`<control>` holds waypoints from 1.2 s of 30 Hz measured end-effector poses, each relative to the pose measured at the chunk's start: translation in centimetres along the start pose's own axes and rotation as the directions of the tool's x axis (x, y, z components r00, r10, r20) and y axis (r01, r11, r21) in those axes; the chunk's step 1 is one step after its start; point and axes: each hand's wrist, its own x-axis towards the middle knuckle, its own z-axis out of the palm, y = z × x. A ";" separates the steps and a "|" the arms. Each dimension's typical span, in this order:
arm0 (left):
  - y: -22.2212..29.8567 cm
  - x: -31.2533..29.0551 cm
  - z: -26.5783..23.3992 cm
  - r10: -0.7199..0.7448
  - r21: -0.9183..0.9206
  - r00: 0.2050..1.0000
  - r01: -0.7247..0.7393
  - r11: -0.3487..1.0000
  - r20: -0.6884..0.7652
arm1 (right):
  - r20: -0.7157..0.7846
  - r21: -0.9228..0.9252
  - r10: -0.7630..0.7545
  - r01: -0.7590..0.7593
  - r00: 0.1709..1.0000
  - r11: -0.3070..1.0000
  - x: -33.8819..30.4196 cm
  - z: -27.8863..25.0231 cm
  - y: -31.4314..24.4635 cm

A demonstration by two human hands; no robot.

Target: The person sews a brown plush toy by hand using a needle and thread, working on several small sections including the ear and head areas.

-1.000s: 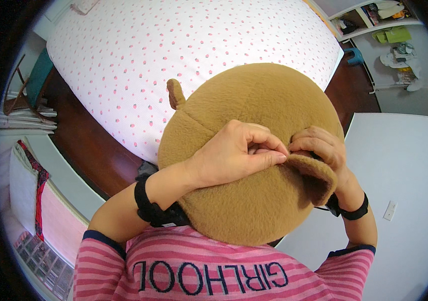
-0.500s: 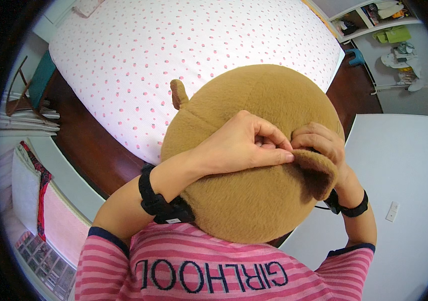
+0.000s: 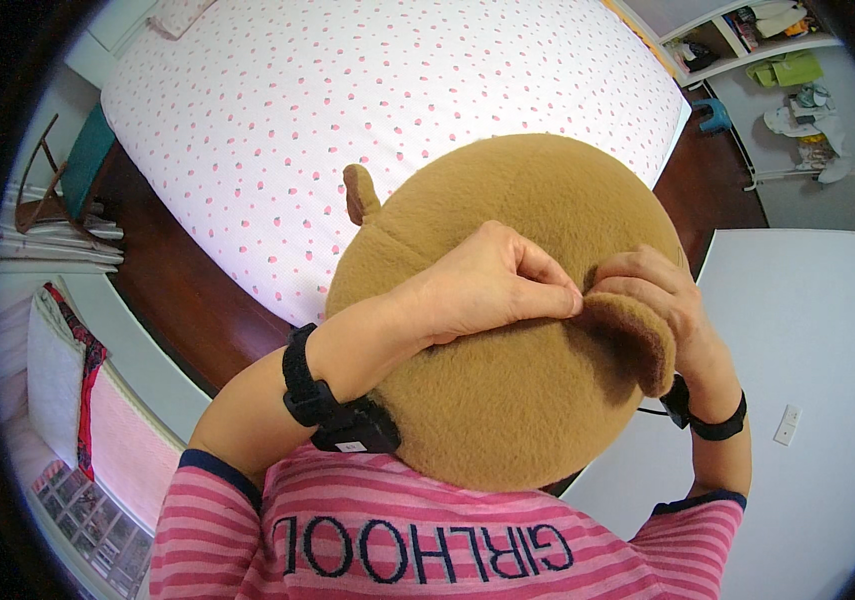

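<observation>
A round brown plush toy (image 3: 527, 385) rests against a person's chest, directly beneath both hands and at the near side of a bed. Its right ear (image 3: 637, 325) folds over toward the wearer, the centre of attention; the left ear (image 3: 358, 195) stands out from the toy's far left side, untouched.

The left hand (image 3: 497, 280) reaches across the top, thumb and forefinger closed in a tight pinch at the left end of the right ear's base; whether anything finer sits between the fingertips is too small to tell. The right hand (image 3: 659, 285) curls around the same ear from its far side, fingers bent over the edge, thumb out of sight.

Both ears appear joined to the body. The work at the right ear looks to be midway, with both hands engaged there; how much of its base is finished cannot be told, as fingers cover the join.

Black wristbands, one on the left wrist (image 3: 309, 385) and one on the right (image 3: 715, 426), top a pink striped shirt (image 3: 397, 575). Beyond lies the bed (image 3: 387, 80), its white sheet dotted with red, flanked by dark floor (image 3: 202, 300), a teal chair (image 3: 87, 165) to the left and a blue stool (image 3: 714, 115) far right.
</observation>
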 end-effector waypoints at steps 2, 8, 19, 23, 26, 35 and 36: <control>0.4 -0.1 0.0 -0.058 -0.008 0.998 0.058 0.998 -0.009 | -0.001 -0.008 -0.036 0.036 0.999 0.999 0.1 0.2 0.4; -0.5 -0.3 -0.2 -0.085 -0.073 0.996 0.087 0.993 0.042 | -0.051 0.094 -0.104 0.109 0.993 0.990 -0.3 2.0 1.1; -1.8 -1.2 0.5 0.052 0.076 0.999 -0.051 0.996 -0.012 | -0.087 0.227 -0.059 0.077 0.994 0.971 -0.9 3.4 0.6; -1.6 -1.5 0.8 0.070 0.045 0.997 -0.070 0.997 -0.009 | -0.049 0.324 0.008 0.008 0.999 0.946 -1.1 3.2 0.2; -0.7 -1.7 0.5 -0.079 -0.011 0.997 0.079 0.997 0.007 | -0.028 0.329 0.039 -0.027 0.999 0.944 -1.3 3.2 0.7; -0.8 -2.8 0.4 0.154 0.190 0.988 -0.146 0.971 -0.030 | -0.019 0.370 0.105 -0.091 0.994 0.925 -1.1 3.0 0.7; -0.7 -2.8 0.6 0.156 0.190 0.987 -0.147 0.971 -0.032 | -0.027 0.367 0.105 -0.088 0.994 0.926 -1.0 3.0 0.7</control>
